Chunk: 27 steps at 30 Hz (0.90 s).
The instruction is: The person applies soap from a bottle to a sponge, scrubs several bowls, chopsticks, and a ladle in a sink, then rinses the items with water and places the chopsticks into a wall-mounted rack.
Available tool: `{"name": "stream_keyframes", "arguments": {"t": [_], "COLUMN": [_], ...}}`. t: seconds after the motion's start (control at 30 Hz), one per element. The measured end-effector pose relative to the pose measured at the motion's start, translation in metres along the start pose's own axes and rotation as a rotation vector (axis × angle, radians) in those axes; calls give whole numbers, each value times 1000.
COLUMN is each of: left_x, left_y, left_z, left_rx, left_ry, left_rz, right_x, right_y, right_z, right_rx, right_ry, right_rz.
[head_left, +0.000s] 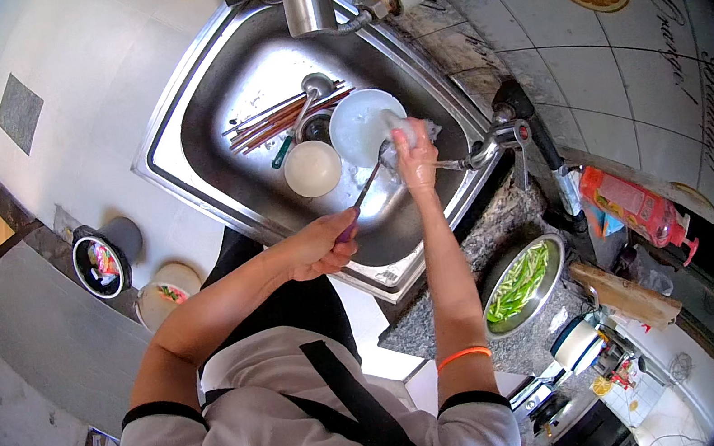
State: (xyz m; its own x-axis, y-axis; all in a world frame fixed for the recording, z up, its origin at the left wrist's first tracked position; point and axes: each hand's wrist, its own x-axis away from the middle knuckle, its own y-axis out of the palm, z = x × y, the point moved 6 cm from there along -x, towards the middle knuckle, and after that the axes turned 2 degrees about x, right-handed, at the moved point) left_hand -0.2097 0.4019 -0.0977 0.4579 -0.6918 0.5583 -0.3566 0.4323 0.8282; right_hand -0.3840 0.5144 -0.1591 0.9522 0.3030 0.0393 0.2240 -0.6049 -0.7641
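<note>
Over the sink (178, 120), the left hand (319, 245) fists a purple-handled utensil (364, 193) — the right hand (414, 156) pinches a sudsy cloth (417, 130) against its tip — beside the white plate (361, 122).

surface (504, 230): speckled granite, steel sink (177, 111) set in | sink basin: white plate (358, 122) centre, white bowl (313, 168) at its 7 o'clock, chopsticks (283, 117) at 10 o'clock | surface at 4 o'clock of sink: metal dish of green beans (522, 282), red bottle (633, 204) beyond
</note>
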Motion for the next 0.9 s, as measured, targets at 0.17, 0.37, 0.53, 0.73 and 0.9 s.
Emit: {"name": "stream_keyframes", "arguments": {"t": [0.17, 0.37, 0.53, 0.73, 0.9], "left_x": [-17, -22, -41, -52, -56], "left_y": [1, -18, -49, -24, -6], "left_z": [-1, -6, 10, 43, 40], "left_rx": [132, 8, -678, -1398, -1613], "left_ry": [-27, -4, 380, 542, 513], "left_rz": [-59, 45, 322, 580, 649], "right_x": [18, 41, 60, 103, 69], "right_y": [38, 67, 72, 43, 39], "right_z": [49, 39, 33, 29, 29], "right_rx": [-879, -1399, -1493, -820, -1284], "right_ry": [598, 805, 880, 1088, 872], "right_rz": [242, 40, -146, -143, -34]}}
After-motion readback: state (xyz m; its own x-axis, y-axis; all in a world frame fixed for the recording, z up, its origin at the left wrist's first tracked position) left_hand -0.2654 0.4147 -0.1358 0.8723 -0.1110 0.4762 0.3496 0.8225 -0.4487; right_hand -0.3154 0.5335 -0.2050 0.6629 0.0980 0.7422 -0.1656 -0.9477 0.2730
